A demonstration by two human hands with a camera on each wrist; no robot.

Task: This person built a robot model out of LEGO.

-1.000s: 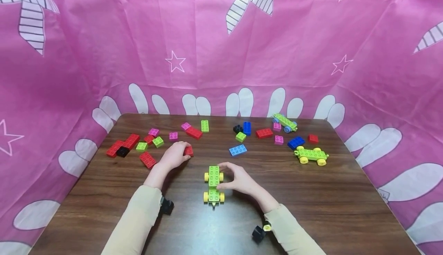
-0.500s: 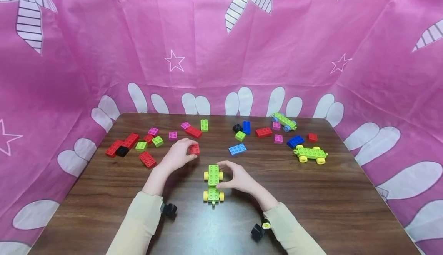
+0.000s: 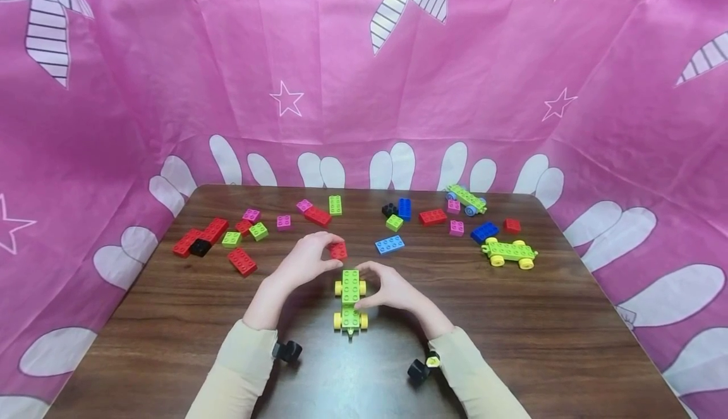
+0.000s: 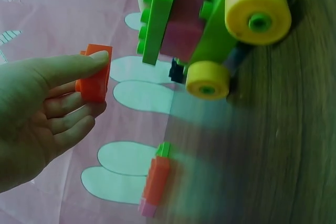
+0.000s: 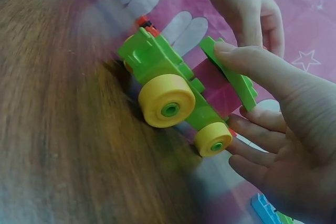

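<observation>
A red brick [image 3: 338,250] is pinched between the thumb and fingers of a person's left hand [image 3: 307,260], held off a brown table [image 3: 512,343] just beyond the far end of a yellow-wheeled green car [image 3: 350,321]. The car's green top plate [image 3: 351,287], set on a pink block [image 5: 220,92], is gripped at its ends by the right hand [image 3: 394,289]. A light-blue brick [image 3: 389,244] is seen lying farther back.
</observation>
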